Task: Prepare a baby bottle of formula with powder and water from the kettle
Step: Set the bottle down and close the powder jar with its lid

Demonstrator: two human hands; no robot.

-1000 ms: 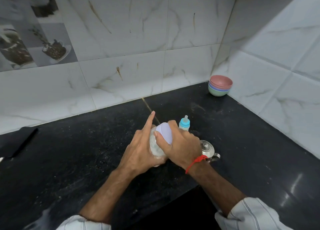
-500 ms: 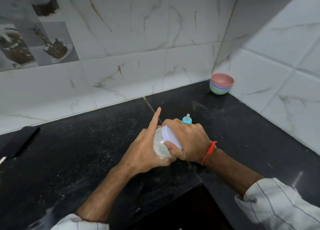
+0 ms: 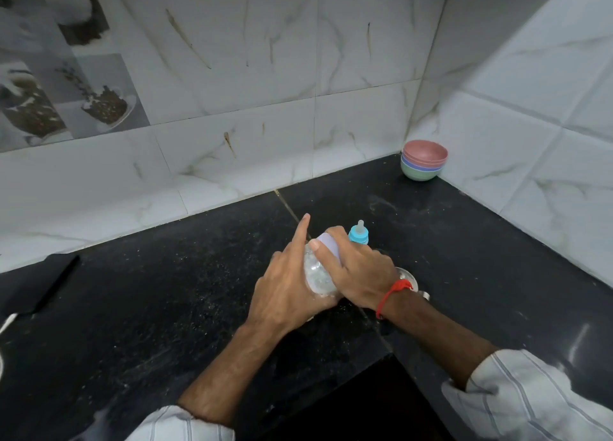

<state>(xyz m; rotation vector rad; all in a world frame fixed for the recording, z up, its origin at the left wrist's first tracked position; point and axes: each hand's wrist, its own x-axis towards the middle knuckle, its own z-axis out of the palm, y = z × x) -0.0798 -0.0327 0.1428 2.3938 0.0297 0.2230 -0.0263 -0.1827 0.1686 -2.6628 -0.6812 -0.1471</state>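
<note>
On the black counter [image 3: 166, 308] a clear plastic jar [image 3: 316, 274] with a pale lilac lid [image 3: 328, 246] is held between both hands. My left hand [image 3: 285, 284] wraps round the jar's body, its index finger pointing straight up. My right hand [image 3: 358, 274] grips the lid from the right. Just behind my right hand stands the baby bottle [image 3: 359, 233], of which only the blue collar and teat show. A shiny steel kettle [image 3: 409, 279] peeks out behind my right wrist, mostly hidden.
A stack of coloured bowls [image 3: 424, 160] sits in the far right corner against the tiled walls. A dark flat object [image 3: 39, 284] with a white cable lies at the counter's left edge. The counter's front edge drops off below my arms.
My right hand has turned on the lid, its wrist swinging right and back again. The kettle, hidden half a second ago, shows again behind my wrist. My left hand keeps its hold.
</note>
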